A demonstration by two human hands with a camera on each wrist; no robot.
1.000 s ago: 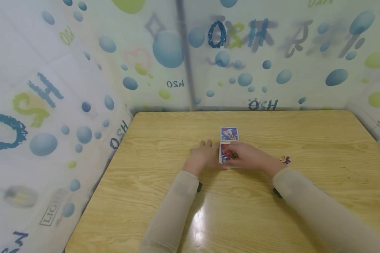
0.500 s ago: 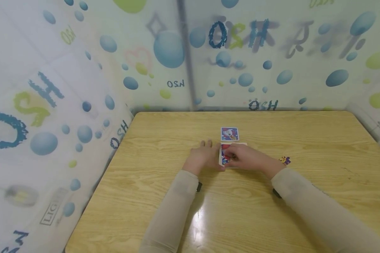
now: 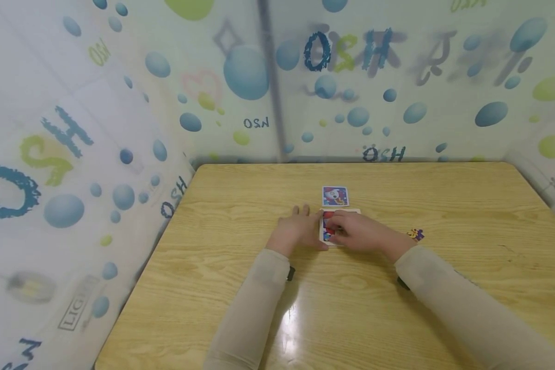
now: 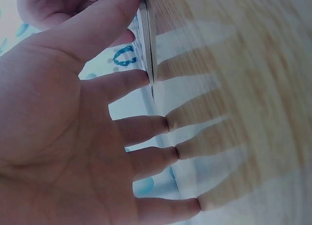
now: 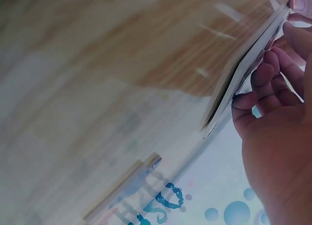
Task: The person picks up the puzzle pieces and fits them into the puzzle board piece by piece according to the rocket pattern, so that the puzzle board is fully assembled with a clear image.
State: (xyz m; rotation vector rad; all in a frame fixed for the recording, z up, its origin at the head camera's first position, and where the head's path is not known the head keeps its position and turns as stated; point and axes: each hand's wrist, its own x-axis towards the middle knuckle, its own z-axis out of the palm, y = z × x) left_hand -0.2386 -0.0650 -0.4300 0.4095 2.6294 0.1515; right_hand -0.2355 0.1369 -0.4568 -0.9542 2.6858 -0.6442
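A small flat jigsaw puzzle board (image 3: 327, 235) with a pale border and a red-and-blue picture lies on the table. My left hand (image 3: 300, 227) rests at its left side, fingers spread, with the thumb and index finger touching the board's edge (image 4: 147, 40) in the left wrist view. Over the board is my right hand (image 3: 358, 229), its fingers bent and covering most of the picture. In the right wrist view these fingertips (image 5: 242, 100) are against the board's face. Whether they pinch a puzzle piece is hidden. Just beyond the board lies a square picture card (image 3: 335, 196).
A few loose puzzle pieces (image 3: 416, 235), purple and yellow, lie right of the board beside the right forearm. The wooden table (image 3: 240, 195) meets walls with a bubble print at its back and left. Light glares on the tabletop between the forearms.
My right hand has shifted very slightly over the board, and a bit more of the pale far border shows. My left hand stays in place.
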